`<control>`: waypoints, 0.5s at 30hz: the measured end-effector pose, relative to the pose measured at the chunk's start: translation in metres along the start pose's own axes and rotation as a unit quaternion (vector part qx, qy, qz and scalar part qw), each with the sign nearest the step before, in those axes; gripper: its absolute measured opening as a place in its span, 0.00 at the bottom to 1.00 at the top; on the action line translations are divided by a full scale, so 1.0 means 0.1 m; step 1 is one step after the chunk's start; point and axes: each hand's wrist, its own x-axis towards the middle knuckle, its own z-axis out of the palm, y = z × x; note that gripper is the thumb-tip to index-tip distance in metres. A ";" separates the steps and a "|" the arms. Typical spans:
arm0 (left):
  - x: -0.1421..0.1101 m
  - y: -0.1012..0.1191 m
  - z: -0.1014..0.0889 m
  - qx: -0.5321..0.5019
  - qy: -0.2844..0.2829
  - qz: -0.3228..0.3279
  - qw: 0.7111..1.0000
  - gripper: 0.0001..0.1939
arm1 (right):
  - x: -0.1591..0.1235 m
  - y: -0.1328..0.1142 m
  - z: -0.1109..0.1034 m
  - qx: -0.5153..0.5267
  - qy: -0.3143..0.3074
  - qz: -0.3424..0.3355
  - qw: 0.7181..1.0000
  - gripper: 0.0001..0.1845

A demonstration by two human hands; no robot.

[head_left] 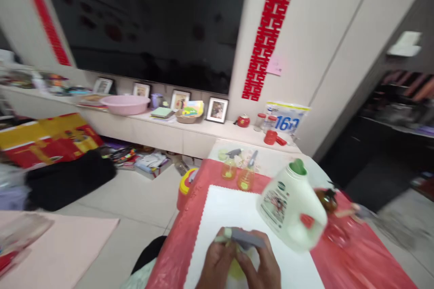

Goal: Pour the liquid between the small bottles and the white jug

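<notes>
My left hand [217, 257] and my right hand [262, 262] are together at the bottom of the head view, both closed around a small spray bottle [249, 238]. Its grey trigger head and pale green nozzle show above my fingers, while most of the yellowish body is hidden by them. Under my hands lies a white mat [224, 210] with a scalloped edge. Just right of them stands a large pale green detergent jug [281, 203] with a green cap. Beyond the mat are two clear yellowish spray bottles [229, 170] [245, 179] with grey heads.
A red cloth [185, 246] covers the table. At its right are a brown bottle [327, 199] and clear reddish objects [339, 232], blurred. Behind, a low white cabinet [196, 137] carries picture frames, a pink basin [125, 104] and jars. A red and yellow stool [185, 185] stands left.
</notes>
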 end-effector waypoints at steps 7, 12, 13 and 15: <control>-0.11 -0.22 -0.14 0.187 -0.013 0.026 0.982 0.24 | 0.04 -0.42 -0.53 -0.044 0.016 0.028 0.999 0.14; 0.04 -0.51 -0.35 0.431 -0.058 0.168 0.885 0.16 | 0.05 -0.58 -1.34 -0.083 0.117 0.040 0.989 0.20; 0.04 -0.57 -0.36 0.466 -0.054 0.202 0.860 0.16 | 0.07 -0.57 -1.52 -0.096 0.147 0.046 0.983 0.22; 0.02 -0.67 -0.36 0.524 -0.046 0.256 0.811 0.16 | 0.14 -0.53 -1.85 -0.124 0.197 0.057 0.971 0.26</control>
